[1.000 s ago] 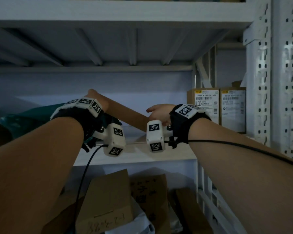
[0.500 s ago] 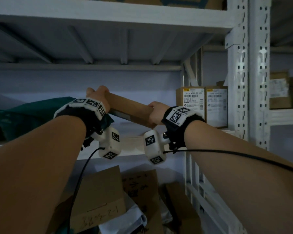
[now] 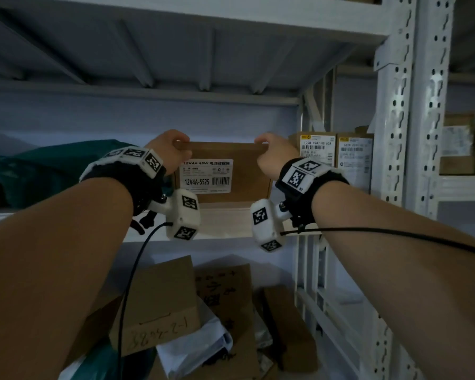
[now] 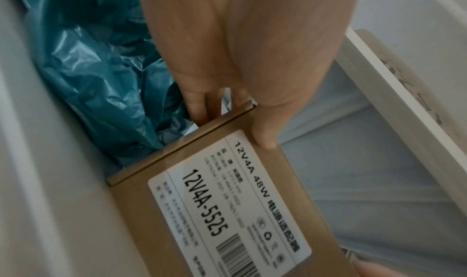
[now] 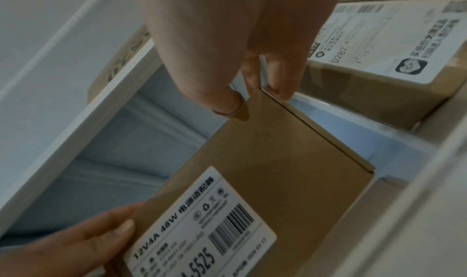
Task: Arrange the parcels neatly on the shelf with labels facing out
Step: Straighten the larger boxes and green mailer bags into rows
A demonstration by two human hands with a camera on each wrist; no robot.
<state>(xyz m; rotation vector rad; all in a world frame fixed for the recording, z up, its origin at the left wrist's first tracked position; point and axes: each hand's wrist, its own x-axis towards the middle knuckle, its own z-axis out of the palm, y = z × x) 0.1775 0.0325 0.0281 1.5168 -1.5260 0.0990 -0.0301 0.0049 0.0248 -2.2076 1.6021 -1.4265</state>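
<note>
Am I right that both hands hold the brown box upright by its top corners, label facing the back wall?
Not quite: the label faces outward, toward the camera, as the head view shows. Otherwise right: the left hand and right hand pinch the brown box upright at its top corners.

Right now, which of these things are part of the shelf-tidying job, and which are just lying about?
Part of the job:
- brown box with its 12V4A-5525 label facing out
- left hand and right hand gripping its top corners
- shelf
- two labelled boxes
- teal bag

Lying about:
- cardboard boxes below
</note>
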